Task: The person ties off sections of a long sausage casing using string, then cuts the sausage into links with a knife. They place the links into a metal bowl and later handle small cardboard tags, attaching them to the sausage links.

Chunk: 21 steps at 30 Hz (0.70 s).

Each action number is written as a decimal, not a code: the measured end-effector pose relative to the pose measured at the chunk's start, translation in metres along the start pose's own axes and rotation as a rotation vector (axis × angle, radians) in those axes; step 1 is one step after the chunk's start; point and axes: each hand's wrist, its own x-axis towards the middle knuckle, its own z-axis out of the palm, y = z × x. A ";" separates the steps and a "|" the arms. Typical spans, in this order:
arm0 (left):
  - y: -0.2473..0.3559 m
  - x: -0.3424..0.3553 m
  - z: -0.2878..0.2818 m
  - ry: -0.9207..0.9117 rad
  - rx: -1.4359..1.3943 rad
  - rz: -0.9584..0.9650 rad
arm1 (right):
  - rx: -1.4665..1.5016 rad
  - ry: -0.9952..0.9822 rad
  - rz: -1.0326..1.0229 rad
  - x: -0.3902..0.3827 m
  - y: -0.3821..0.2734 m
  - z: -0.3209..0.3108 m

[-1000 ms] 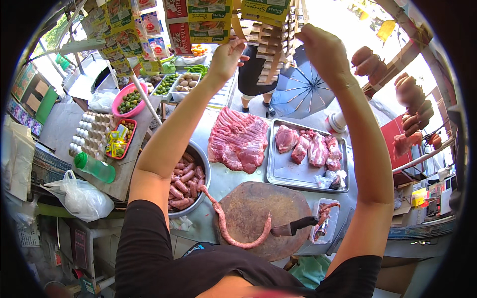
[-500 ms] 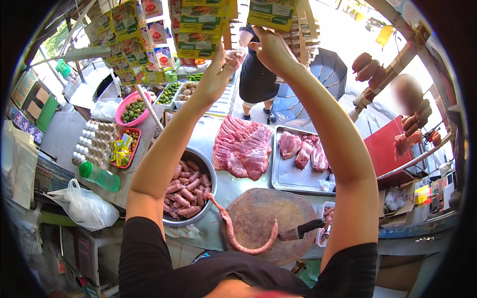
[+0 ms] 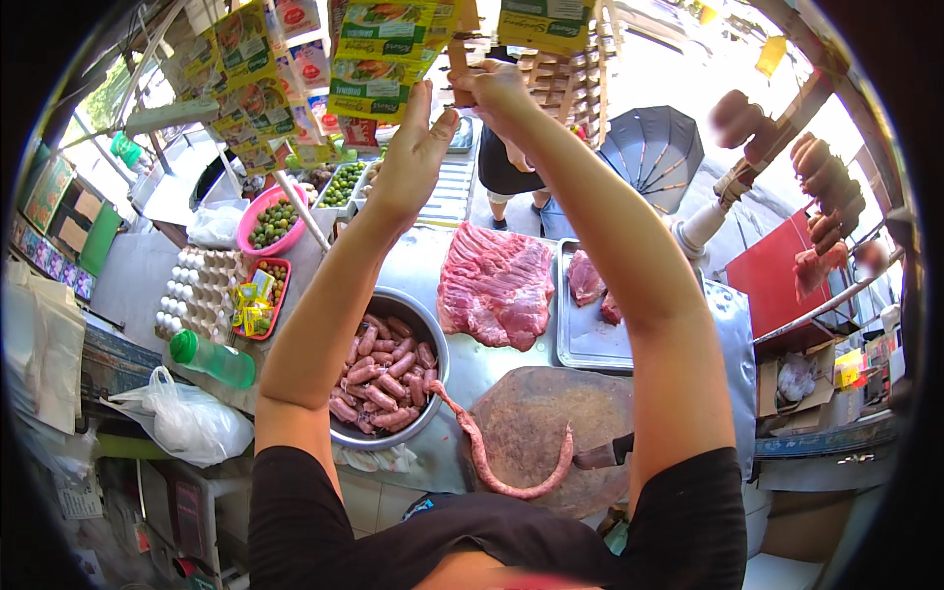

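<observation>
Both my arms reach up over a meat counter. My left hand (image 3: 415, 162) is raised with its fingers extended and its thumb apart, the fingertips beside the lower edge of a hanging strip of green-and-yellow sachets (image 3: 379, 79). Close to its right, my right hand (image 3: 499, 96) has its fingers bent together at a narrow brown strip (image 3: 462, 61); what they pinch is hidden. Another green-and-yellow sachet (image 3: 546, 25) hangs above that hand. Below, a raw sausage length (image 3: 482, 452) curves across a round chopping board (image 3: 541, 413), running from a metal pot (image 3: 442, 344) of sausages (image 3: 388, 379).
A raw meat slab (image 3: 495, 285) lies beside a metal tray (image 3: 595, 346) with meat pieces. A knife (image 3: 596, 457) rests on the board. Eggs (image 3: 182, 285), a green bottle (image 3: 211, 359) and a pink basin (image 3: 270, 221) stand left. Beyond the counter is a person (image 3: 501, 162).
My right hand has moved left, from the right-hand sachet to the brown strip near my left hand. My left hand has lowered slightly. The view has shifted a little.
</observation>
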 end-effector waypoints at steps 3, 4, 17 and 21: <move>-0.010 0.006 -0.009 0.023 0.140 -0.025 | -0.010 -0.075 -0.111 -0.016 0.001 -0.018; -0.012 0.008 -0.009 0.014 0.118 0.009 | 0.023 -0.123 -0.126 -0.020 -0.001 -0.025; 0.061 0.055 0.013 0.042 0.820 0.449 | 0.057 -0.157 -0.171 -0.059 -0.025 -0.068; 0.087 0.100 -0.003 -0.164 1.279 1.002 | -0.094 -0.074 -0.379 -0.068 -0.028 -0.057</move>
